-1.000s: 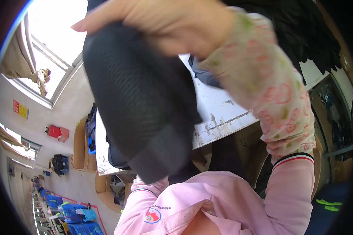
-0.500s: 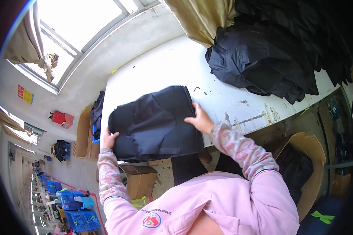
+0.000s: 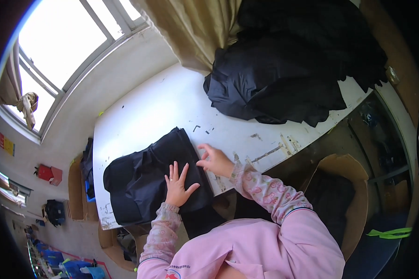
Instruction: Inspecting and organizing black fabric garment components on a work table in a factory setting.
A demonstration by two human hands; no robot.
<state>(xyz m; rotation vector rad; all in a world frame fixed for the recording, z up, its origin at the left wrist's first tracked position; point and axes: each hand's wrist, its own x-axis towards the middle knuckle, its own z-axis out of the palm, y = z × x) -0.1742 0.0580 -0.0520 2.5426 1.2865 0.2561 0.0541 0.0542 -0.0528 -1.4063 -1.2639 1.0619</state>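
Your left grip [image 3: 179,187] lies flat on the black fabric stack [image 3: 137,188], palm down, fingers spread apart and clamped on nothing. The stack is directly beneath that grip, with most of it stretching out to the left. Your right grip [image 3: 214,160] is at the stack's right edge, thumb and forefinger apart; you cannot tell whether the fingertips touch the cloth. The stack lies on the white table [image 3: 139,125], at the side nearest you, its top layer wrinkled. Well apart from both your grips, a large black fabric heap [image 3: 284,76] covers the far right of the table, beside a tan curtain [image 3: 195,30].
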